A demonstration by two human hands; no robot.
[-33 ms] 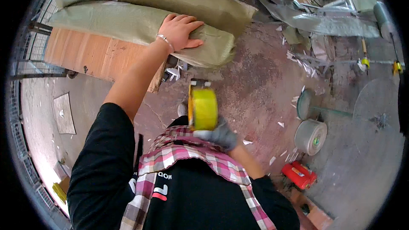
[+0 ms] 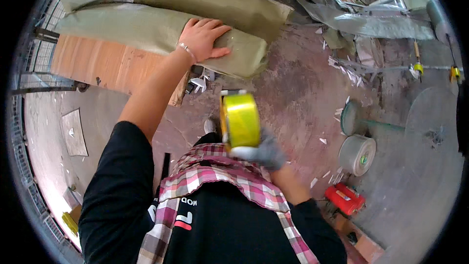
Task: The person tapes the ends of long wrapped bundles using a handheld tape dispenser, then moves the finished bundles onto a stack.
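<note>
My bare left hand (image 2: 204,39) lies flat with its fingers spread on a long parcel (image 2: 132,22) wrapped in olive-green woven plastic. A bracelet circles that wrist. In front of my apron, my right hand (image 2: 264,151), in a grey glove with pale fingertips, is closed round a tape dispenser (image 2: 223,117) loaded with a wide roll of yellow tape (image 2: 243,120). The glove is smeared by motion, and the dispenser's handle is hidden behind the roll and fingers. The dispenser is held apart from the parcel, in the air over the floor.
Under the parcels is a wood-grain board surface (image 2: 107,61). More wrapped parcels (image 2: 205,2) lie behind. On the right are a roll of clear film (image 2: 357,155), a red cylindrical tank (image 2: 345,198), a glass-like disc (image 2: 349,117) and crumpled plastic sheeting (image 2: 381,24). White scraps litter the floor.
My right hand and the tape dispenser have shifted a little to the right. My left hand stays in place on the parcel.
</note>
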